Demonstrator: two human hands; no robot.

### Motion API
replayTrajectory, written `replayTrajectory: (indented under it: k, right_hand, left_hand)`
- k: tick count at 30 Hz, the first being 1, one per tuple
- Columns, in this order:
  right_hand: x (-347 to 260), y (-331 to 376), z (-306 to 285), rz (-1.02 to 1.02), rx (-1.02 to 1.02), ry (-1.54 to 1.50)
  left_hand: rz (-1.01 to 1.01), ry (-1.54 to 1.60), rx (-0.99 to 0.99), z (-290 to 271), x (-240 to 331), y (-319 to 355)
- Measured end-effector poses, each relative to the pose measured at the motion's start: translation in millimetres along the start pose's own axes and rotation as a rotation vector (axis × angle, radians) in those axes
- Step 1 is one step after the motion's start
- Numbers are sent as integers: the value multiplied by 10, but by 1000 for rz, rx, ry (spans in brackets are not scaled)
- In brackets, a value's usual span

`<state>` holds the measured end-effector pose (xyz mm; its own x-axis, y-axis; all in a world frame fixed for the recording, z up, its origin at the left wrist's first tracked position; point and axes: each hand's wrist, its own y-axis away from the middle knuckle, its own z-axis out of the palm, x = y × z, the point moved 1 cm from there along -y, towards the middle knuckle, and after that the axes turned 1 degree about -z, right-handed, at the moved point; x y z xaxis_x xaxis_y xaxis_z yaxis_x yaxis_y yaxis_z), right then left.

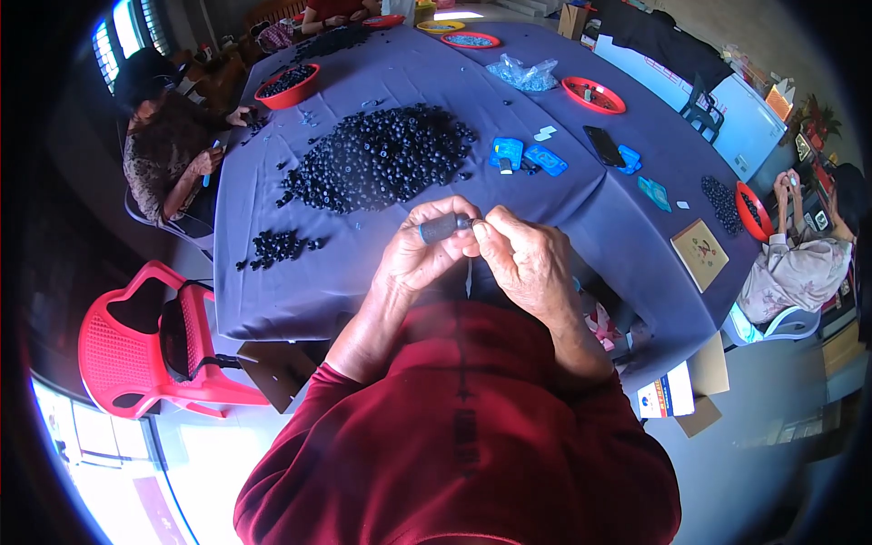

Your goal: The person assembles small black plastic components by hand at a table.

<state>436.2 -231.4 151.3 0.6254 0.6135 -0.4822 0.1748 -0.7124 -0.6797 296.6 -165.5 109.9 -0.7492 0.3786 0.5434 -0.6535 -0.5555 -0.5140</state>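
Observation:
My left hand (411, 254) is closed round a short dark cylinder (438, 229) with a textured grip and a narrower black end. That narrow end points right, toward my right hand (531, 259). Thumb and finger of the right hand pinch together right at this end; whatever they hold is too small or hidden to make out. Both hands are raised in front of my red top, over the table's near edge. Beyond them a big heap of small round black parts (377, 159) lies on the cloth, and a smaller cluster of black parts (275, 248) sits to the left.
A grey-blue cloth (545, 195) covers the table. Blue packets (545, 161), a black phone (603, 145), a clear bag (522, 74), red trays (593, 94) and a wooden board (699, 254) lie on it. People work at the left, far and right sides. A red chair (150, 341) stands left.

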Motion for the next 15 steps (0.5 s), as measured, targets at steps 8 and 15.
replayTrajectory:
  k: [8, 15]
  right_hand:
    - [-45, 1, 29, -100, 27, -47]
    - [-172, 4, -26, -139, 82, -34]
  left_hand:
    - [19, -62, 12, -53, 22, 0]
    - [-3, 6, -65, 34, 57, 11]
